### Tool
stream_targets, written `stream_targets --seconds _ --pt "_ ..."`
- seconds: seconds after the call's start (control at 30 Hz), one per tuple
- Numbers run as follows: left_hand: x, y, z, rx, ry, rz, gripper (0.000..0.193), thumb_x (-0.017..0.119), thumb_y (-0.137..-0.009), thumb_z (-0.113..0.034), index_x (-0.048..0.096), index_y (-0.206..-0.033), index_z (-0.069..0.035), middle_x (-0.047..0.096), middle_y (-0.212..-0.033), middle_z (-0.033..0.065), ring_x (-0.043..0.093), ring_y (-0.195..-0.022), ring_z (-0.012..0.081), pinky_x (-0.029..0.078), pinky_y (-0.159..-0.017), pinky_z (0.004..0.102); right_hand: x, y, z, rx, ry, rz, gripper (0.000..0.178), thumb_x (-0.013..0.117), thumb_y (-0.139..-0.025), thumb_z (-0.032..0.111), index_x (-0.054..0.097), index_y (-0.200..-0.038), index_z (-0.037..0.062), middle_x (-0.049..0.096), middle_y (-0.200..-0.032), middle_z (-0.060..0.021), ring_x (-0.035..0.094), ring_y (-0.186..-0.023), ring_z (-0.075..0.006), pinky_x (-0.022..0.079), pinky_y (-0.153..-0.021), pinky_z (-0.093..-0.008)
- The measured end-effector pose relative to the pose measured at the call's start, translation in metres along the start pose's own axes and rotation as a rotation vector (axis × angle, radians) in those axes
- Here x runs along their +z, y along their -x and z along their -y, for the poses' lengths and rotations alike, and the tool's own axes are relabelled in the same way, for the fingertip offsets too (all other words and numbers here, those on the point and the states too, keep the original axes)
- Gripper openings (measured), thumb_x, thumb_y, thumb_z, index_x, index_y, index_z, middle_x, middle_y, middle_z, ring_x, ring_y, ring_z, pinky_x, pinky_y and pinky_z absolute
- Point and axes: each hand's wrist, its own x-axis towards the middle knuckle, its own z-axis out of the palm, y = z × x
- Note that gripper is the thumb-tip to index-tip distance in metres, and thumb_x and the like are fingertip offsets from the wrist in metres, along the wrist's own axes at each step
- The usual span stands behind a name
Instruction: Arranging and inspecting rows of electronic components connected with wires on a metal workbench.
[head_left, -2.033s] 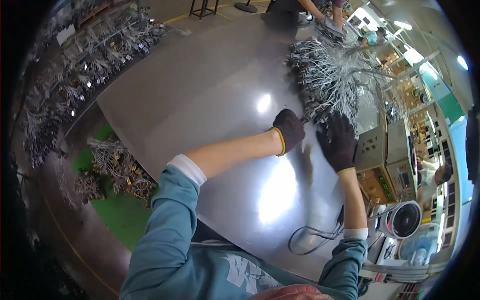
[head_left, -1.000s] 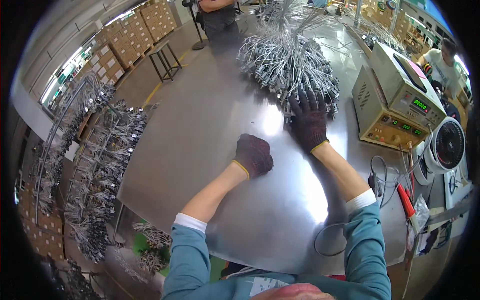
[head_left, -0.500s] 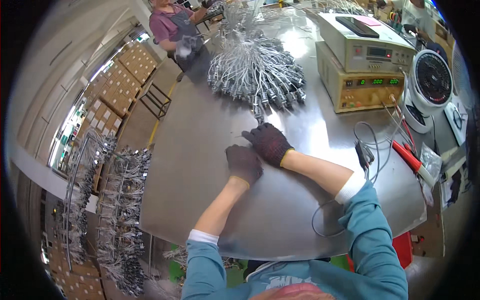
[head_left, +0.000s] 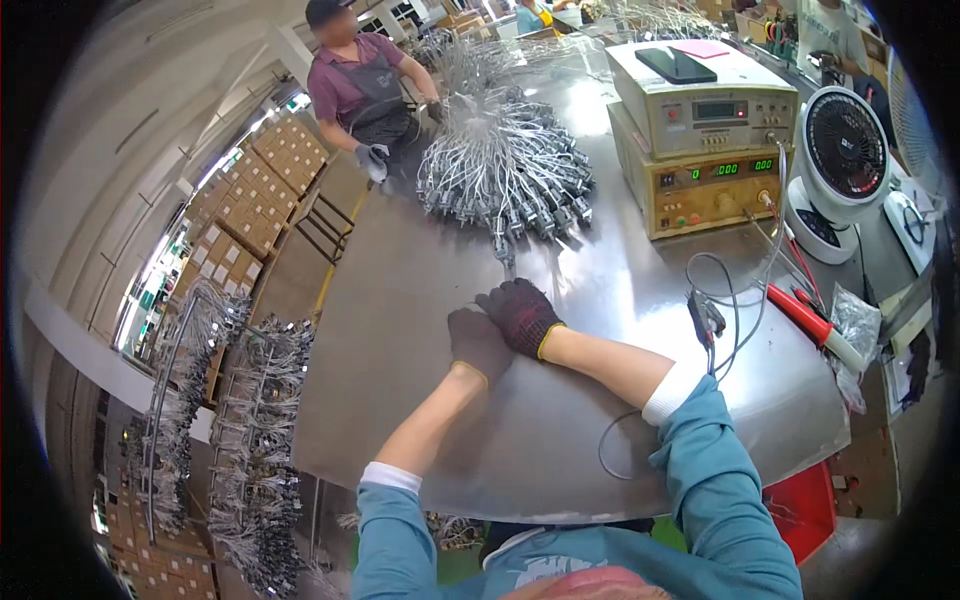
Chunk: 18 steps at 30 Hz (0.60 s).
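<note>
Both my hands wear dark knit work gloves and meet at the middle of a metal table. My left hand is closed, its fingers bent out of sight against the other glove. My right hand lies just beyond it, knuckles up and fingers curled; whatever they hold is hidden. Just past the right glove, a cable connector sticks out of a big heap of white cables with dark and silver plugs. I cannot tell whether the glove touches that connector.
Two stacked bench instruments stand at the right, beside a white fan. Nearer lie clip leads and a red-handled tool. Across the table at left stands a co-worker in grey gloves. Racks of hanging cables stand off the left edge.
My view has tilted up, showing more of the co-worker, whose arms have shifted. My gloves have drawn closer together and now overlap, a little farther from the cable heap.
</note>
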Motion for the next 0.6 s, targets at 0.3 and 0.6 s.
stream_targets --seconds 0.3,0.6 --pt "0.025 0.003 -0.010 -0.118 -0.105 -0.057 0.033 0.068 -0.082 -0.038 0.078 -0.099 -0.011 0.075 -0.101 0.0162 0.068 -0.106 0.0364 0.046 -0.091 0.0490 -0.005 0.004 0.005 -0.027 -0.023 0.024 0.025 0.062 -0.094 0.024 0.071 -0.115 0.0148 0.073 -0.095 -0.0121 0.071 -0.092 -0.0333 0.053 -0.083 -0.0483" --pt "0.036 0.017 -0.019 -0.162 -0.206 -0.041 0.028 0.064 -0.085 -0.035 0.077 -0.095 -0.013 0.074 -0.091 0.0129 0.068 -0.094 0.0331 0.045 -0.082 0.0482 -0.023 0.012 0.024 0.003 -0.062 0.097 0.036 0.064 -0.093 0.027 0.068 -0.127 0.0149 0.074 -0.098 -0.0131 0.071 -0.095 -0.0329 0.054 -0.084 -0.0486"
